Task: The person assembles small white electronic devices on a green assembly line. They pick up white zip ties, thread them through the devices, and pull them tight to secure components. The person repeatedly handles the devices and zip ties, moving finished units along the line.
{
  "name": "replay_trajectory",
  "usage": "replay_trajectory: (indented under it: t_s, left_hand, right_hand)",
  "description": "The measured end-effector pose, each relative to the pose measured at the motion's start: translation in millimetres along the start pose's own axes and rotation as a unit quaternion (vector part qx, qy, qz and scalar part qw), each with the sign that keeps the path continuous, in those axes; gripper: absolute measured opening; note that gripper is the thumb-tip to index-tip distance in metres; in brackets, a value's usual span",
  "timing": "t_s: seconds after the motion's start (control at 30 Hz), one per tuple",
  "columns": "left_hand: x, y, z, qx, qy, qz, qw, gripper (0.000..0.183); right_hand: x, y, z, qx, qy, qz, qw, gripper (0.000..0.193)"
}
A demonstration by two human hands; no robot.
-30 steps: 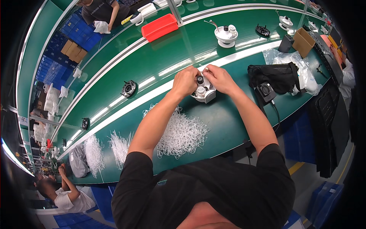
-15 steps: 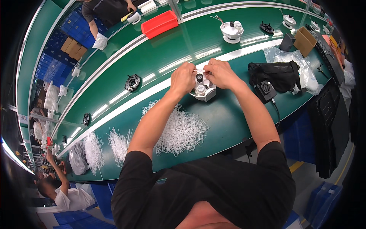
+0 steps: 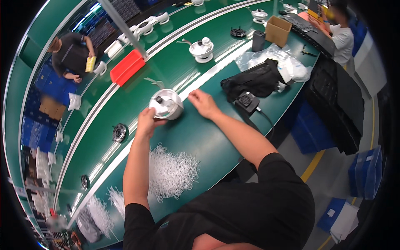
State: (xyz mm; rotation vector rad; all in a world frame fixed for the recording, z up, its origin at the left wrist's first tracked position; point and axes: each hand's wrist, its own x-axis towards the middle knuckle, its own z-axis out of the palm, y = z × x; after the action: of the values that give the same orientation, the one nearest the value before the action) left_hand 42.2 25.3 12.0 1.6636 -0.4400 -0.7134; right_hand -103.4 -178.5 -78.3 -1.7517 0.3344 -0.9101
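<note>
A white round bowl-shaped housing [image 3: 175, 109], with a black knob-like part and a clear-white part inside, stands tilted at the near edge of the green belt. Thin wires stick out of its far side. My left hand [image 3: 147, 122] grips its lower left rim, thumb and fingers on either side. To the right of the housing, apart from it, my right hand [image 3: 203, 103] hovers with its fingers curled together; whether anything small is in them is hidden. Nearer to me lies a heap of thin white looped ties [image 3: 173, 173] on the green table.
A similar white housing [image 3: 201, 51] and black ring-shaped parts [image 3: 119, 132] sit on the belt. A red tray [image 3: 127, 67] lies beyond. At right are a black bag [image 3: 254, 79], a small black fan device [image 3: 246, 102] and a cardboard box [image 3: 278, 31]. Co-workers are farther off.
Both hands were at the top of the housing, pinching something thin. Now my right hand has come away to the right, and my left grips the rim. The view has turned rightward.
</note>
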Motion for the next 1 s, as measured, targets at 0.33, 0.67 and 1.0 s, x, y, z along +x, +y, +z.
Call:
replay_trajectory:
  t_s: [0.33, 0.67, 1.0]
  left_hand:
    - [82.2, -17.6, -50.0, -0.309, 0.177, 0.041, 0.933, 0.038]
    - [-116.4, -17.9, -90.1, 0.011, 0.116, 0.112, 0.987, 0.023]
    - [-282.6, -105.4, -255.3, 0.357, 0.452, -0.028, 0.817, 0.020]
  right_hand:
    - [-4.1, -2.8, 6.1, -0.089, -0.090, 0.010, 0.992, 0.022]
    - [9.5, 29.6, -4.1, -0.034, -0.122, -0.022, 0.992, 0.018]
    - [2.6, 18.5, 5.7, -0.119, -0.141, -0.009, 0.983, 0.022]
